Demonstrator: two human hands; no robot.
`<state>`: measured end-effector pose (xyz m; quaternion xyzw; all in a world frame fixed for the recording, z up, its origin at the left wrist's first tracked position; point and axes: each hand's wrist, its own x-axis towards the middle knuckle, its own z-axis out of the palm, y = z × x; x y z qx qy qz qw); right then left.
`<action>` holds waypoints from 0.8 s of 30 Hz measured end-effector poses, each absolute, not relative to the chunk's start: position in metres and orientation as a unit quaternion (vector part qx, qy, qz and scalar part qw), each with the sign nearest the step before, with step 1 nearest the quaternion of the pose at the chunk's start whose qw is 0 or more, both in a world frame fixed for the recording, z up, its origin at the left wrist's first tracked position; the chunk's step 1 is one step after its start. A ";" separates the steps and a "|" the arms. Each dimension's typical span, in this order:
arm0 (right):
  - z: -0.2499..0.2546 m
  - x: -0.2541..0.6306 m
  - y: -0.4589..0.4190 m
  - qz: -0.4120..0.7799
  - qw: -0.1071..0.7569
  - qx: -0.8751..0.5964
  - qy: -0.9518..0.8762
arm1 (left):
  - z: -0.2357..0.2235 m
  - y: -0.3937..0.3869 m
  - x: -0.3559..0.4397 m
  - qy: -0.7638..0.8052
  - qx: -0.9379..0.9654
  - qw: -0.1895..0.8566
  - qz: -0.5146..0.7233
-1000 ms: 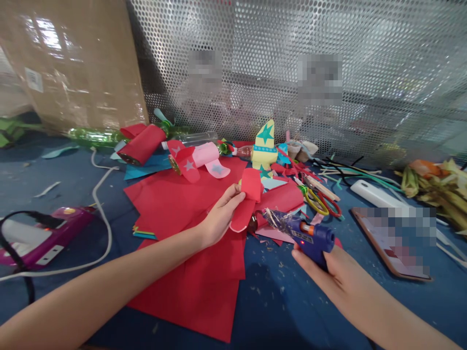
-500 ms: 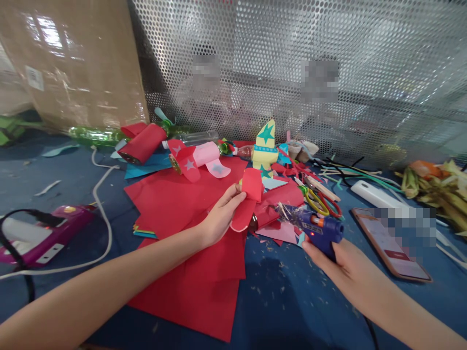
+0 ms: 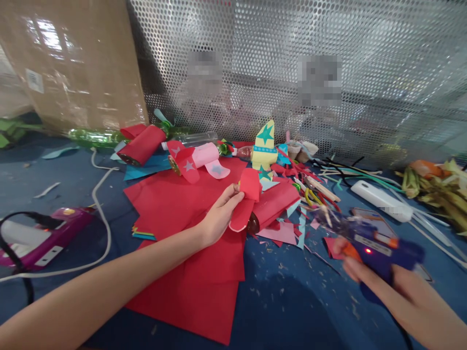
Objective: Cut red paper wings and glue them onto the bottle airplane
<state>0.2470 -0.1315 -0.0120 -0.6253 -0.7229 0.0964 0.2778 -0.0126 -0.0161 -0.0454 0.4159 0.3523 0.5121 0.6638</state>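
Note:
My left hand [image 3: 219, 216] pinches a folded red paper piece [image 3: 250, 185] between thumb and fingers, above a stack of red paper sheets [image 3: 182, 301]. Just right of it lies a bottle wrapped in red paper [image 3: 276, 203], its dark round end facing me. At the right, my right hand [image 3: 397, 287] is wrapped around a blue hot glue gun [image 3: 379, 248], slightly blurred. The gun has an orange trigger and a lit red light, and strands of glue cling near its nozzle. Part of a phone [image 3: 375, 221] is hidden behind the gun.
Paper-wrapped bottles, one pink with red star fins [image 3: 204, 156] and one red [image 3: 142, 144], lie toward the back. A yellow paper craft [image 3: 265, 150] stands near the metal mesh [image 3: 255, 58]. A purple power strip [image 3: 67, 231] with cords sits left. A cardboard box [image 3: 80, 63] rises behind.
My right hand has swung the glue gun right and toward me, away from the red-wrapped bottle, and the gun now covers much of the phone. My left hand stays nearly still with the red paper.

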 end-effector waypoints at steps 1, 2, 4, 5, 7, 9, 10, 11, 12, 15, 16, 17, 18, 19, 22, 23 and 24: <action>-0.017 0.255 -0.135 0.054 0.279 -0.631 -0.722 | -0.046 -0.015 -0.012 0.352 0.416 0.665 0.511; -0.024 0.262 -0.139 0.007 0.274 -0.644 -0.714 | -0.046 -0.015 -0.012 0.352 0.415 0.665 0.511; -0.039 0.276 -0.144 -0.052 0.221 -0.660 -0.716 | -0.047 -0.014 -0.011 0.355 0.415 0.662 0.513; -0.047 0.282 -0.146 -0.080 0.196 -0.662 -0.719 | -0.047 -0.014 -0.011 0.356 0.415 0.660 0.516; -0.064 0.292 -0.150 -0.130 0.146 -0.645 -0.738 | -0.046 -0.014 -0.010 0.356 0.413 0.657 0.520; -0.077 0.300 -0.153 -0.178 0.132 -0.629 -0.745 | -0.045 -0.014 -0.011 0.351 0.407 0.657 0.529; -0.082 0.304 -0.154 -0.188 0.133 -0.623 -0.747 | -0.044 -0.014 -0.011 0.349 0.405 0.656 0.533; -0.085 0.308 -0.156 -0.186 0.135 -0.616 -0.753 | -0.044 -0.014 -0.011 0.346 0.402 0.655 0.538; -0.087 0.311 -0.157 -0.174 0.133 -0.606 -0.764 | -0.043 -0.013 -0.012 0.343 0.400 0.654 0.544; -0.079 0.318 -0.157 -0.134 0.135 -0.576 -0.795 | -0.042 -0.012 -0.013 0.328 0.414 0.641 0.556; -0.071 0.316 -0.155 -0.126 0.142 -0.573 -0.797 | -0.041 -0.012 -0.014 0.325 0.428 0.630 0.561; -0.060 0.312 -0.152 -0.118 0.154 -0.584 -0.788 | -0.040 -0.012 -0.014 0.325 0.447 0.613 0.565; -0.048 0.304 -0.147 -0.107 0.164 -0.603 -0.774 | -0.038 -0.013 -0.014 0.326 0.468 0.592 0.569; -0.034 0.294 -0.142 -0.093 0.173 -0.617 -0.762 | -0.036 -0.014 -0.014 0.328 0.492 0.567 0.573; 0.007 0.250 -0.119 -0.061 0.241 -0.588 -0.770 | -0.029 -0.020 -0.015 0.328 0.570 0.484 0.578; 0.017 0.234 -0.110 -0.028 0.259 -0.560 -0.786 | -0.027 -0.023 -0.015 0.324 0.595 0.455 0.577; 0.026 0.220 -0.100 -0.001 0.266 -0.533 -0.803 | -0.025 -0.026 -0.016 0.321 0.617 0.432 0.575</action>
